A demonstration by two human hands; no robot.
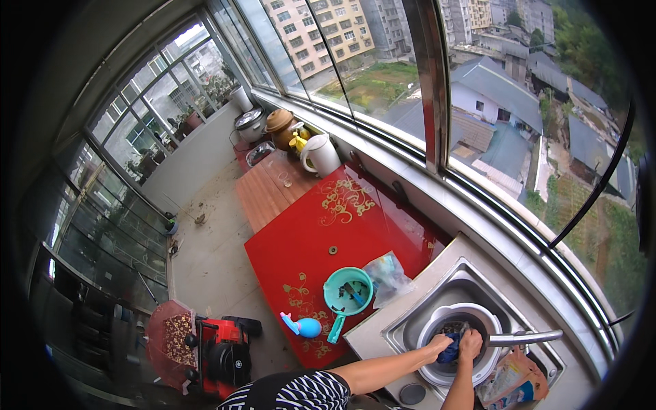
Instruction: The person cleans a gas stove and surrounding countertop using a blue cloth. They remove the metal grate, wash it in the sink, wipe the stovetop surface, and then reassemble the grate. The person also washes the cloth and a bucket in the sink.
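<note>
Both my hands are on a bunched dark blue cloth (pixel 449 350) inside a light grey plastic basin (pixel 429 370). My left hand (pixel 439 344) grips the cloth on its left side. On the other side, my right hand (pixel 470 342) is closed around its upper part. Murky, dark water or wet fabric shows behind the hands; I cannot tell which. The basin sits in a stainless steel sink (pixel 410 323), with the metal faucet (pixel 525 338) reaching over its right rim. A crumpled printed plastic bag (pixel 515 379) lies at the sink's lower right.
Left of the sink, a red table (pixel 287 246) holds a turquoise dipper (pixel 335 287), a clear plastic bag (pixel 389 279) and a blue spray bottle (pixel 307 327). Farther back stand a white pitcher (pixel 324 156), a brown clay pot (pixel 280 128) and a rice cooker (pixel 250 126). A red machine (pixel 223 333) stands on the floor.
</note>
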